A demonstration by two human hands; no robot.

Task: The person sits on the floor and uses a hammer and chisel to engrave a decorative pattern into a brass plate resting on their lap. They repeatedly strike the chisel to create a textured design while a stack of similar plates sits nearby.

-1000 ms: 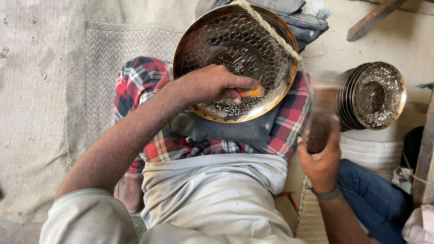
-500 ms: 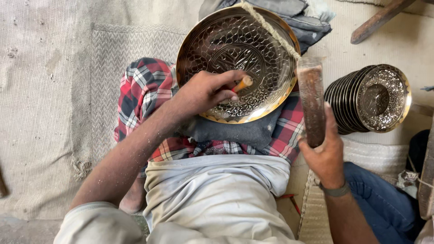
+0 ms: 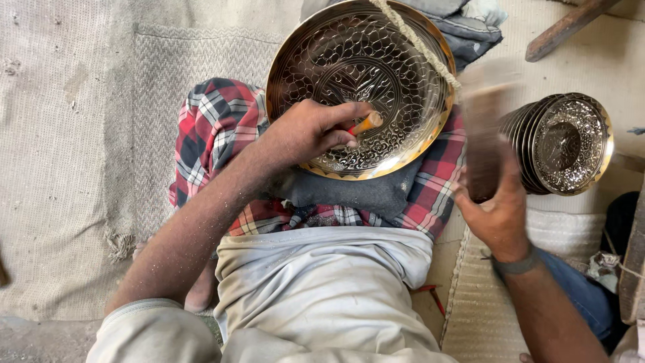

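Note:
A round brass plate (image 3: 349, 54) with an engraved pattern leans on my lap, over a dark cloth pad (image 3: 363, 191). My left hand (image 3: 306, 131) rests on the plate's lower part and grips a small chisel with an orange tip (image 3: 366, 123) against the metal. My right hand (image 3: 494, 208) is raised to the right of the plate and holds a brown wooden mallet block (image 3: 484, 134), which is blurred by motion. A rope (image 3: 420, 44) runs across the plate's upper right rim.
A stack of several engraved metal plates (image 3: 568, 144) stands on edge at the right. A wooden stick (image 3: 568, 27) lies at the top right. Woven mats (image 3: 67, 134) cover the floor on the left. Folded cloth (image 3: 470, 27) sits behind the plate.
The right hand with the mallet has swung up and down beside the plate and is blurred now. The left hand has kept the chisel on the plate, shifting slightly.

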